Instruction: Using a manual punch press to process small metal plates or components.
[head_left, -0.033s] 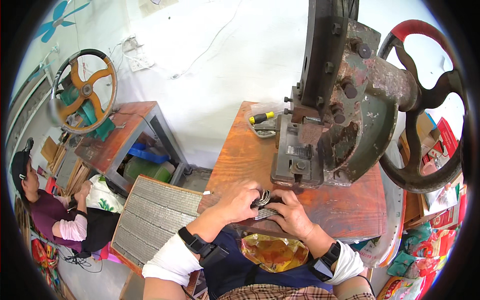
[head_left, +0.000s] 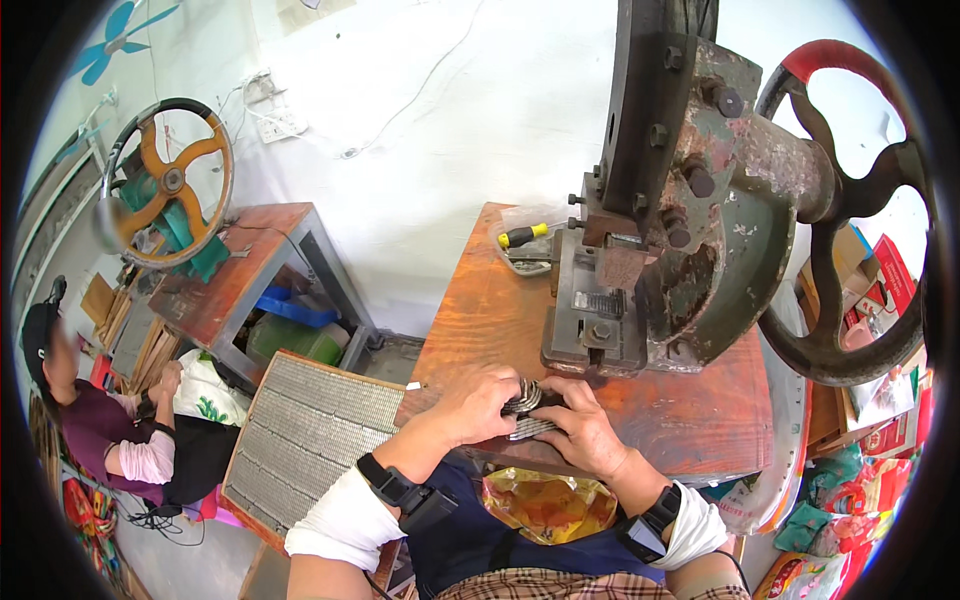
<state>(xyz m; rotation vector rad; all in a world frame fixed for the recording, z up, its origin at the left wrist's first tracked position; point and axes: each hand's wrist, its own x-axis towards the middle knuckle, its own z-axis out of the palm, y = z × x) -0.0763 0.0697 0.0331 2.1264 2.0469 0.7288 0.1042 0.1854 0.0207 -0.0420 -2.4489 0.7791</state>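
Note:
Near the front edge of the wooden bench top (head_left: pixel 480 310), my left hand (head_left: pixel 472 405) pinches several thin, silvery striped metal pieces (head_left: pixel 523 397) in its bent fingers. From the other side, my right hand (head_left: pixel 588 432) closes its thumb and fingers on the same bunch. A lower row of these pieces lies under my right fingertips. My fingers hide part of the bunch, and the exact kind of piece is too small to tell. Just beyond my hands stands a hand press, with its steel die block (head_left: pixel 597 335) bolted at the base.
A board (head_left: pixel 310 435) covered in rows of small metal pieces lies at left. The press's large handwheel (head_left: pixel 830 230) rises at right. A yellow-black screwdriver (head_left: pixel 523 236) rests on a plastic tub. A yellow bag (head_left: pixel 550 505) sits below my hands. Another person (head_left: pixel 95 430) sits far left.
The striped metal pieces between my fingers have shifted very slightly. Both hands stay in the same place.

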